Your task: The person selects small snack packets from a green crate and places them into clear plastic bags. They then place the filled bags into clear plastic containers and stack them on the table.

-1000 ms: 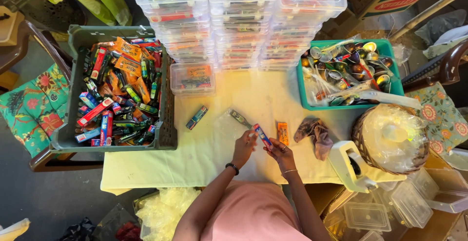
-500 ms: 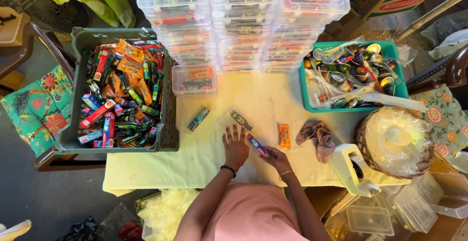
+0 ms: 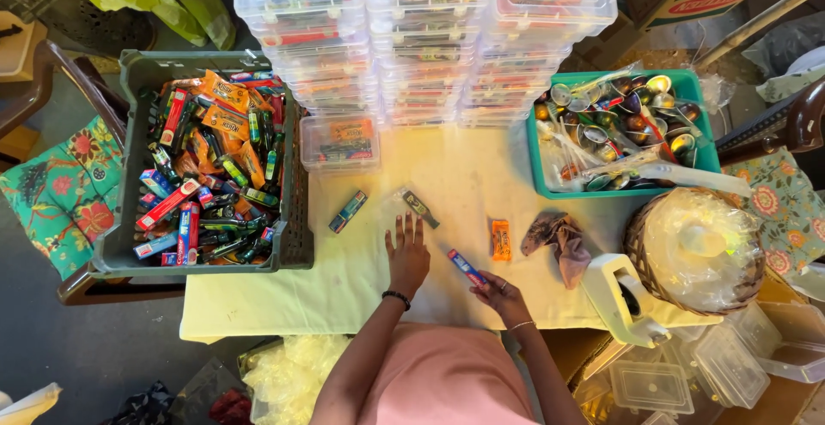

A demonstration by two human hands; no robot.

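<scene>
Where the far left of the view is taken up by a green floral cushion (image 3: pixel 56 201) on a chair, a grey-green crate (image 3: pixel 129 184) is seen just beside it, overhanging the left edge of the tabletop (image 3: pixel 455 176); it is filled with small toothpaste boxes, orange sachets and green tubes. Behind the crate's right end, stacks of clear lidded containers (image 3: pixel 425 38) are ranged along the far side of the tabletop, and a single clear container (image 3: pixel 340 141) is set in front of them. A small dark packet (image 3: pixel 347 211) is laid on the pale cloth just right of the crate. Near it, the left hand (image 3: pixel 406 251) is pressed flat on the tabletop with the fingers spread, nothing being held; a dark wristband is worn on that wrist. A second small dark packet (image 3: pixel 419 207) lies just beyond its fingertips. To the right, a small red-and-blue toothpaste box (image 3: pixel 467 268) is pinched at its near end by the fingers of the right hand (image 3: pixel 504 297), the box being tilted up and to the left, close over the tabletop. An orange sachet (image 3: pixel 500 239) lies just beyond, then a crumpled brown cloth (image 3: pixel 557 240). Further right, a white tape dispenser (image 3: pixel 620 298), a teal tray (image 3: pixel 620 128) of shiny spoons and a wicker basket (image 3: pixel 692 249) covered in clear plastic are seen.
</scene>
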